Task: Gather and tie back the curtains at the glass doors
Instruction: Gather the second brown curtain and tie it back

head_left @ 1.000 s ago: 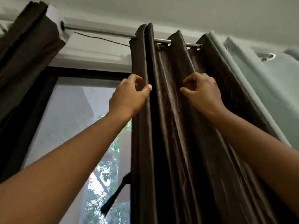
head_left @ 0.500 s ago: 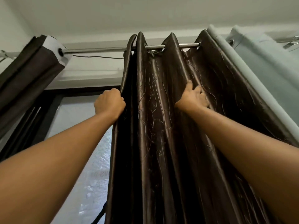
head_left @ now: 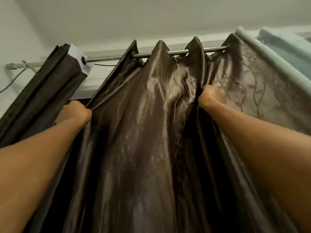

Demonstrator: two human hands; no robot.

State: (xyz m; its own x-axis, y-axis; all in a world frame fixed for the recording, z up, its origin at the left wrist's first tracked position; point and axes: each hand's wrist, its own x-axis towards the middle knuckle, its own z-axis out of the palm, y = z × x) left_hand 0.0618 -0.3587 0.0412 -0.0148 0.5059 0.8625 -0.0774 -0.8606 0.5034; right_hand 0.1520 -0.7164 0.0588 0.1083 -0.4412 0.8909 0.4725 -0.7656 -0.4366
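Note:
A shiny brown curtain (head_left: pixel 143 123) hangs in wide folds from a metal rod (head_left: pixel 178 52) and fills the middle of the view. My left hand (head_left: pixel 74 111) grips its left edge, with the fingers hidden behind the cloth. My right hand (head_left: pixel 212 96) grips a fold further right, fingers curled into the fabric. A second dark brown curtain (head_left: pixel 50 91) hangs bunched at the far left of the rod. The glass door is hidden behind the cloth.
A pale green curtain (head_left: pixel 276 52) hangs at the right end of the rod. A thin cable (head_left: pixel 13 81) runs down the white wall at the far left. The ceiling lies close above the rod.
The brown curtain has been pulled leftward and spread out along the rod; it now covers the glass that showed before. My left hand has moved left and down with the edge.

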